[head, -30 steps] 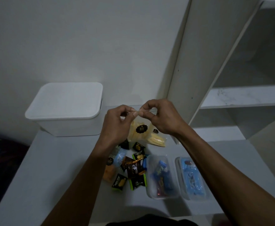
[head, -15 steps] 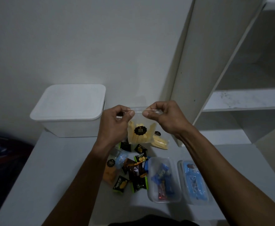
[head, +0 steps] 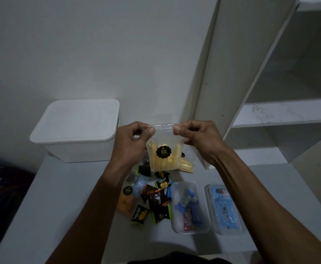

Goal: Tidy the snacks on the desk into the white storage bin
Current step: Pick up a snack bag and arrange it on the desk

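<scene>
A clear snack bag (head: pixel 164 149) of yellow sticks, black round label on its front, is held upright above the counter (head: pixel 60 197). Its top edge is pinched at the left corner by the left hand (head: pixel 132 143) and at the right corner by the right hand (head: pixel 199 138); each grip is clamped thumb to forefinger on the bag. The white storage bin (head: pixel 75 130) is seen at far left on the counter, lid on, just beside the left hand. A white shelf unit (head: pixel 211 92) stands close behind the right hand, its lower corner near the wrist. Below the bag, loose wrapped snacks (head: pixel 155 201) are piled, with two clear tubs (head: pixel 190 208) at near right. Open counter is noted along the left side and near edge, between bin and pile.

Against the frame half a second earlier: the hands are spread wider along the bag's top edge, and the bag hangs flatter, label facing the camera. Bin and pile are unchanged.
</scene>
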A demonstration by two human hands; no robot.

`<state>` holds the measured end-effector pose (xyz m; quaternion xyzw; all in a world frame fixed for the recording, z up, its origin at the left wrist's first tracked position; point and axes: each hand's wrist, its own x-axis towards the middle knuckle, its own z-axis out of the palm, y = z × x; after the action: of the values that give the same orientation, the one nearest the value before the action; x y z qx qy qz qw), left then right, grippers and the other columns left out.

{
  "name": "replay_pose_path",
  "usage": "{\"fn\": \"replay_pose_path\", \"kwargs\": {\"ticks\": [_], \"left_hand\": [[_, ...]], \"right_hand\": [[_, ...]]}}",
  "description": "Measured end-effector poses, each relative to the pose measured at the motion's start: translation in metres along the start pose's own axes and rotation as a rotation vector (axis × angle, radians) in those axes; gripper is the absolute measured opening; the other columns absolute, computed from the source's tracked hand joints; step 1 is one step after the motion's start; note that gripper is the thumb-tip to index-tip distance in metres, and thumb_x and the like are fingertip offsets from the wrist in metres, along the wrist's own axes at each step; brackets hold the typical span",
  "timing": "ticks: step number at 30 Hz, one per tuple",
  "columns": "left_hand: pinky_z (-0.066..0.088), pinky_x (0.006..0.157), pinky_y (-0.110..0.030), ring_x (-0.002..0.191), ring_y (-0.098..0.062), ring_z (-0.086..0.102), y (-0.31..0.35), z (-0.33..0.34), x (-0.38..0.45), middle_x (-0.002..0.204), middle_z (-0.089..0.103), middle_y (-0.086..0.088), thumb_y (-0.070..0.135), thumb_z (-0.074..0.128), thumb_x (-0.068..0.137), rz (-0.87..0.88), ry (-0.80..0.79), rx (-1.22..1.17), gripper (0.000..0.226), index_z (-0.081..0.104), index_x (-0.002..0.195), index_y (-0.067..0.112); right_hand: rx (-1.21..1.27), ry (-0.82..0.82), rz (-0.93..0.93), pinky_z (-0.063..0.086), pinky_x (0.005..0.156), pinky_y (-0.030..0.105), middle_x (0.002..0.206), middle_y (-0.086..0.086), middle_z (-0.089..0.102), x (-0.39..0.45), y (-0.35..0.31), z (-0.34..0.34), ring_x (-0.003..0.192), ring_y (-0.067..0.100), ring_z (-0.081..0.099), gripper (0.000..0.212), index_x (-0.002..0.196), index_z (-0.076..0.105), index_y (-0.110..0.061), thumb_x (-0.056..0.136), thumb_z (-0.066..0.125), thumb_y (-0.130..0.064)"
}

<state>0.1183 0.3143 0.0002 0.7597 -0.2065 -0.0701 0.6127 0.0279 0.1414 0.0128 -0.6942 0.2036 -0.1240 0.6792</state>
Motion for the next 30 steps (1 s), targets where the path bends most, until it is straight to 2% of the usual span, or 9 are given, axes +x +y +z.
{"fn": "replay_pose_path", "kwargs": {"ticks": [3,7,9,12,16,21,24,28,30], "left_hand": [[0.046,0.072,-0.019,0.079,-0.001,0.064,0.001,0.003,-0.001,0.078,0.071,0.011,0.016,0.071,0.088,0.003,-0.008,0.000,0.016,0.071,0.078,0.028],[0.052,0.079,-0.028,0.084,-0.009,0.067,0.000,0.004,0.002,0.082,0.073,0.008,0.016,0.072,0.087,0.013,-0.004,0.000,0.012,0.072,0.080,0.026],[0.053,0.080,-0.030,0.085,-0.010,0.067,0.000,0.005,0.002,0.081,0.073,0.008,0.017,0.072,0.086,0.019,-0.011,0.011,0.012,0.072,0.079,0.027],[0.054,0.081,-0.031,0.086,-0.011,0.067,0.001,0.007,0.000,0.082,0.073,0.008,0.018,0.073,0.086,0.023,-0.010,0.020,0.012,0.072,0.079,0.027],[0.056,0.080,-0.029,0.086,-0.012,0.069,0.006,0.010,0.000,0.083,0.075,0.005,0.020,0.075,0.084,0.016,-0.037,-0.033,0.007,0.074,0.081,0.026],[0.055,0.073,-0.026,0.077,-0.009,0.068,0.011,0.016,-0.002,0.074,0.074,0.009,0.012,0.078,0.081,0.017,-0.038,-0.070,0.019,0.073,0.074,0.029],[0.054,0.072,-0.028,0.074,-0.007,0.067,0.010,0.019,-0.003,0.071,0.072,0.011,0.009,0.078,0.079,0.025,-0.045,-0.047,0.024,0.072,0.070,0.030],[0.055,0.071,-0.031,0.072,-0.009,0.067,0.011,0.020,-0.006,0.070,0.072,0.009,0.007,0.078,0.079,0.015,-0.033,-0.043,0.024,0.072,0.069,0.028],[0.057,0.074,-0.033,0.074,-0.012,0.068,0.011,0.019,-0.007,0.072,0.073,0.007,0.008,0.077,0.080,0.014,-0.043,-0.048,0.022,0.073,0.071,0.027]], "right_hand": [[0.009,0.025,-0.029,0.051,0.077,0.030,0.082,0.002,0.076,-0.003,0.001,-0.002,0.079,0.006,0.070,0.014,0.082,0.075,-0.011,0.076,0.079,-0.023],[0.027,0.013,-0.002,0.054,0.082,0.036,0.086,0.005,0.077,-0.006,0.001,-0.008,0.083,0.008,0.071,0.023,0.086,0.075,-0.008,0.073,0.078,-0.027],[0.023,0.019,-0.004,0.055,0.077,0.031,0.086,0.004,0.077,-0.007,0.001,-0.010,0.082,0.006,0.071,0.016,0.088,0.075,-0.008,0.081,0.074,-0.023],[0.006,0.099,-0.055,0.048,0.067,0.022,0.081,0.001,0.076,-0.008,0.002,-0.008,0.077,0.004,0.070,0.010,0.084,0.075,-0.012,0.083,0.074,-0.022],[-0.036,0.116,-0.082,0.050,0.065,0.022,0.081,-0.001,0.075,-0.008,0.000,-0.006,0.076,0.001,0.068,0.010,0.084,0.073,-0.014,0.085,0.073,-0.024],[-0.049,0.046,-0.113,0.050,0.063,0.014,0.082,0.000,0.074,-0.011,0.000,-0.003,0.073,-0.001,0.066,0.010,0.088,0.073,-0.010,0.084,0.074,-0.019],[-0.090,-0.010,-0.123,0.049,0.064,0.014,0.077,-0.005,0.072,-0.012,0.001,0.003,0.068,-0.003,0.064,0.011,0.090,0.075,-0.005,0.083,0.076,-0.014],[-0.145,0.031,-0.146,0.053,0.069,0.020,0.073,-0.005,0.070,-0.010,0.004,0.010,0.069,0.001,0.062,0.007,0.084,0.074,-0.009,0.084,0.076,-0.016],[-0.158,0.027,-0.148,0.051,0.066,0.017,0.072,-0.006,0.069,-0.011,0.004,0.010,0.066,-0.001,0.061,0.009,0.085,0.074,-0.008,0.084,0.076,-0.017]]}}
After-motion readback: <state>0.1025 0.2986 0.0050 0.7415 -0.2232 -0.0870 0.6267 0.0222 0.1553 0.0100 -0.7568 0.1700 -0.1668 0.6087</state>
